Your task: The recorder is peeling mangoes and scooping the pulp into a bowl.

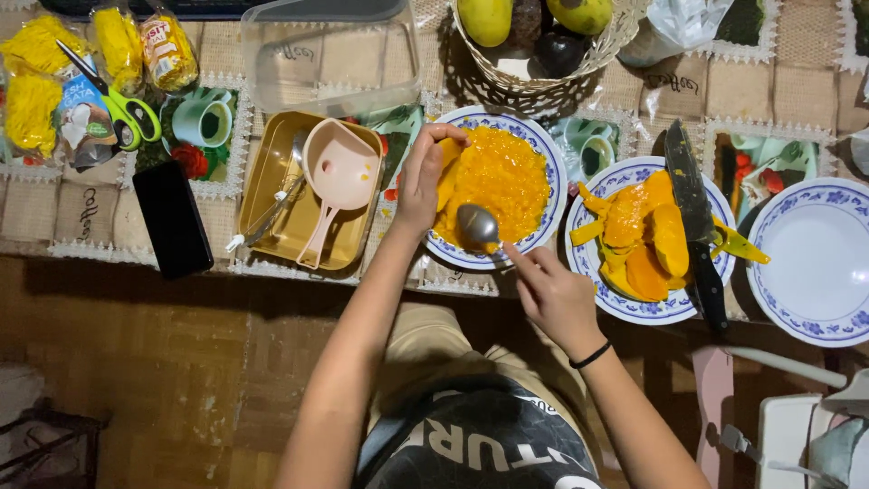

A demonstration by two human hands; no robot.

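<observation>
Right hand [554,294] pinches the handle of a metal spoon [478,225], fingers closed round it, bowl of the spoon over the near rim of the blue-patterned plate [546,149]. Left hand [423,177] grips a piece of mango peel [447,172] at the plate's left edge, fingers curled over it, thumb side toward the plate. Plate is loaded with a heap of scooped orange mango pulp [501,177]; it sits on the worktop [36,208] straight ahead of the person, near the front edge. Just right of it, a second patterned plate [588,263] with scraped mango skins [647,235]; a black-handled knife [695,217] lies across that plate, handle toward the person. Further right, an empty patterned plate [819,263], partly cut by the frame edge. Left of the hands: a tan tray [262,177] holding a pink scoop-like dish [337,172] and what looks like tongs or cutlery, hard to tell. Beyond the tray, a black phone [172,217] flat on the worktop, green-handled scissors [122,104] on top of yellow snack packets [32,86]. Clear plastic tub [326,54] behind the tray. Woven basket [543,72] with whole mangoes [486,18] behind the pulp plate. Black band on right wrist.
</observation>
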